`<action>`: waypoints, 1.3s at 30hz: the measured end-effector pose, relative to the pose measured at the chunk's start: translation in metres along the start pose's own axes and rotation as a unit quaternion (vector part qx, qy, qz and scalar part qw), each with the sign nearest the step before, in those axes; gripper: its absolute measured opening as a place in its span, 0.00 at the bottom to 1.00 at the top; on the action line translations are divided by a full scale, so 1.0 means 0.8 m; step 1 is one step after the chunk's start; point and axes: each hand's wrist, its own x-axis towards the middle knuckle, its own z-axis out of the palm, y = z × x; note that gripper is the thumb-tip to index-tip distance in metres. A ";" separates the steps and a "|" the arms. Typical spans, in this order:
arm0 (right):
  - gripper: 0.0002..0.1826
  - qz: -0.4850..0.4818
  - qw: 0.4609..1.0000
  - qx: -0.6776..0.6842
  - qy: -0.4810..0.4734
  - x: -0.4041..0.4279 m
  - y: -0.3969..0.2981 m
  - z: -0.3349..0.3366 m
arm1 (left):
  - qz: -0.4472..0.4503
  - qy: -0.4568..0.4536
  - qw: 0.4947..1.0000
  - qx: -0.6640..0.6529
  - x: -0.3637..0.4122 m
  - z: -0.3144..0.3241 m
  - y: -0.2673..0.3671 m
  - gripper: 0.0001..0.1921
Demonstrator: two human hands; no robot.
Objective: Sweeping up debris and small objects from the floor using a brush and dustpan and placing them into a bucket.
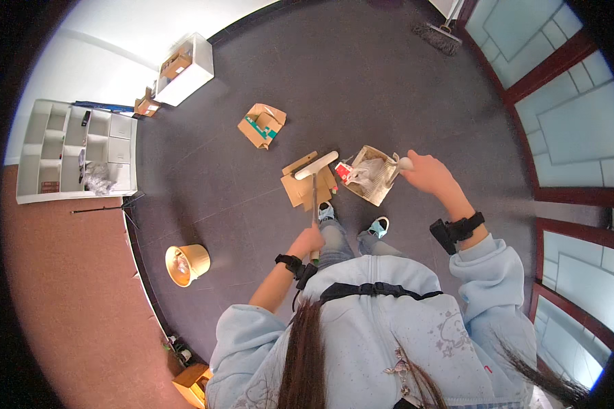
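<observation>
My left hand (309, 242) grips the handle of a broom (316, 166) whose pale head lies over a flattened cardboard piece (295, 190). At the right, my right hand (425, 173) is closed around the handle of a dustpan (381, 191). Crumpled clear plastic (369, 171) and a red and white packet (343, 173) lie in the dustpan, the packet at its left edge. An open cardboard box (262, 126) with green tape rests on the dark floor beyond the flattened piece.
A yellow waste bin (198, 259) holding some rubbish stands at the left. White shelves (78, 197) and a white cabinet (188, 84) line the wall. A wide floor brush (442, 40) is at the far right, near glass-panelled doors (578, 133). A tripod (125, 207) stands by the shelves.
</observation>
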 end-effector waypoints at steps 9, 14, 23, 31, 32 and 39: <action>0.19 -0.030 0.999 -0.039 0.024 0.001 -0.018 0.002 | 0.062 -0.063 0.992 0.085 -0.037 -0.032 0.042 0.32; 0.23 -0.043 0.996 -0.063 0.056 0.009 -0.020 -0.004 | 0.101 -0.084 0.991 0.021 -0.031 -0.047 0.039 0.28; 0.24 0.000 0.997 -0.071 0.036 0.008 -0.007 0.015 | 0.053 -0.158 0.890 -0.425 -0.011 -0.070 0.042 0.10; 0.21 0.019 0.997 -0.072 0.033 0.010 0.008 0.002 | 0.024 -0.113 0.840 -0.530 -0.014 -0.097 0.016 0.15; 0.21 0.023 0.997 -0.072 0.027 0.008 0.011 -0.002 | 0.024 -0.114 0.841 -0.528 -0.022 -0.100 0.009 0.15; 0.21 0.016 0.996 -0.083 0.034 0.004 0.019 -0.003 | 0.054 -0.088 0.770 -0.630 -0.060 -0.127 -0.019 0.15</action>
